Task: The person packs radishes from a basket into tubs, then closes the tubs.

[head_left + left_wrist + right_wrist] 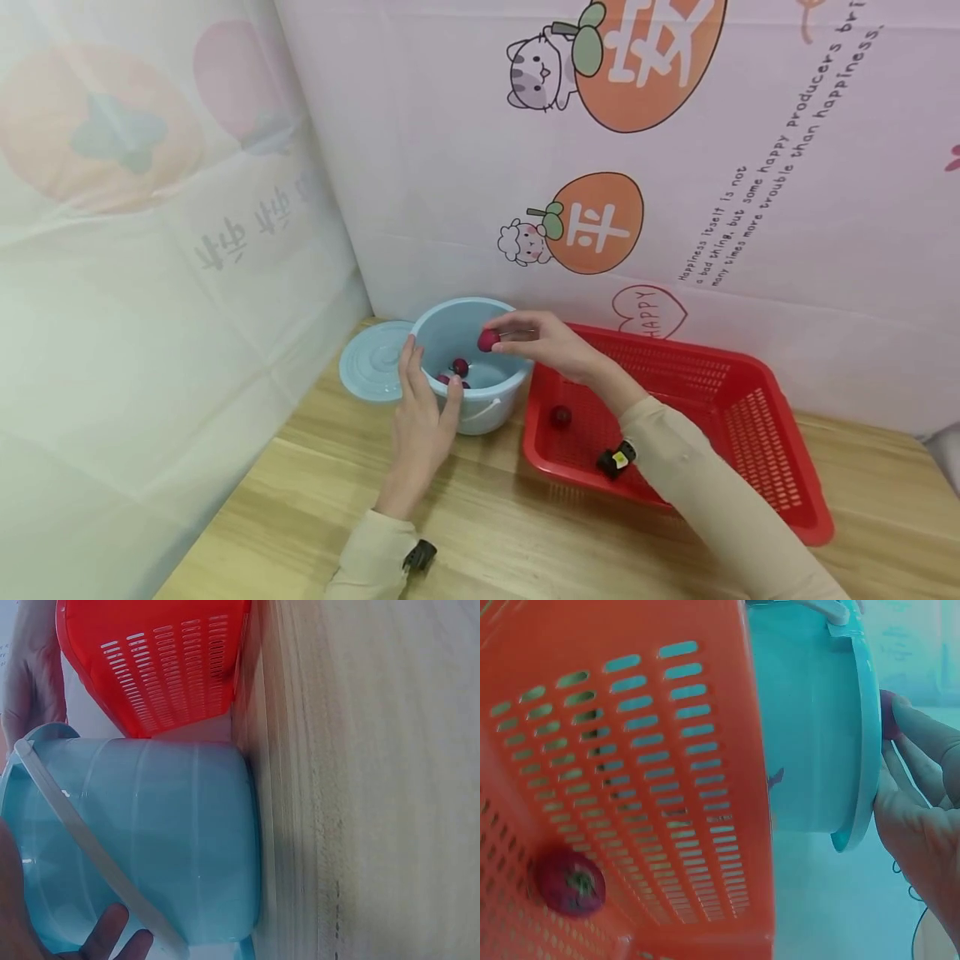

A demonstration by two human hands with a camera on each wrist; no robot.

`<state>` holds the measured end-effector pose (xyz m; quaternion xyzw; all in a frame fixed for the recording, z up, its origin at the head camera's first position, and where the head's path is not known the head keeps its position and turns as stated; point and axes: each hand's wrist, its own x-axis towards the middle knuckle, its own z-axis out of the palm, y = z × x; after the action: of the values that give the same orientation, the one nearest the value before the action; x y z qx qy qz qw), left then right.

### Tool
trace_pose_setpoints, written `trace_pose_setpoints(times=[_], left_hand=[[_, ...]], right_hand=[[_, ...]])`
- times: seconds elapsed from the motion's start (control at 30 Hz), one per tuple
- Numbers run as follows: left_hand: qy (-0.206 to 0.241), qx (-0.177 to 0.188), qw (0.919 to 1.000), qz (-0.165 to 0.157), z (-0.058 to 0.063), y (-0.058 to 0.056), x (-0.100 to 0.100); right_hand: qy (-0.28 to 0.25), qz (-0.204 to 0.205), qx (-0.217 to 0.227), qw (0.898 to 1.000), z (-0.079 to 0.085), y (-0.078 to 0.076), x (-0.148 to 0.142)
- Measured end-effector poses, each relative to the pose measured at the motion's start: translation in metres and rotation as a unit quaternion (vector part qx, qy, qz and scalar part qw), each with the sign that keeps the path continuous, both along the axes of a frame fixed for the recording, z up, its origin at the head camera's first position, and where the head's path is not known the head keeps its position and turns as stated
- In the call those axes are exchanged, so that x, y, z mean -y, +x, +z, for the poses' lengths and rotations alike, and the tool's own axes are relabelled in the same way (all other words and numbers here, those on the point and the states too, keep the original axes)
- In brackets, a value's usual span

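Observation:
A light blue bucket (pixel 480 408) stands on the table with several dark red tomatoes (pixel 460 367) inside. My left hand (pixel 423 417) rests against its near left side, the fingers fairly straight along the wall and the thumb at the near rim. Over the bucket's mouth, my right hand (pixel 551 342) pinches a small red tomato (pixel 489 340) between thumb and fingertips. In the right wrist view, the held tomato (pixel 889 715) shows just beyond the bucket rim, partly hidden by fingers. Another tomato (pixel 571 883), with a green stem end, lies in the red basket (pixel 727 780).
The slotted red basket (pixel 795 450) sits right of the bucket, beneath my right forearm. A round blue lid (pixel 371 362) lies left of the bucket. Printed cloth (pixel 450 167) walls the wooden table (pixel 495 517) at the back and left. A white handle (pixel 90 840) hangs on the bucket's side.

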<state>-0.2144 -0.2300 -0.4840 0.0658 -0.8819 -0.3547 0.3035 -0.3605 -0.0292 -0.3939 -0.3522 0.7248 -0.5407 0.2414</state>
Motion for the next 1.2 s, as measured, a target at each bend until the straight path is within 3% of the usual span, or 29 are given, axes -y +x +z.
trace_pose_setpoints(times=[0.33, 0.73, 1.2], left_hand=[[-0.004, 0.008, 1.0000, -0.002, 0.002, 0.003, 0.001], [-0.005, 0.005, 1.0000, -0.001, 0.001, 0.001, 0.001], [-0.002, 0.010, 0.9999, -0.004, 0.002, 0.000, 0.002]], right_hand=[[0.044, 0.044, -0.029, 0.998, 0.009, 0.000, 0.007], [0.076, 0.054, -0.071, 0.993, 0.013, -0.002, 0.008], [0.107, 0.095, -0.084, 0.986, 0.020, -0.005, 0.011]])
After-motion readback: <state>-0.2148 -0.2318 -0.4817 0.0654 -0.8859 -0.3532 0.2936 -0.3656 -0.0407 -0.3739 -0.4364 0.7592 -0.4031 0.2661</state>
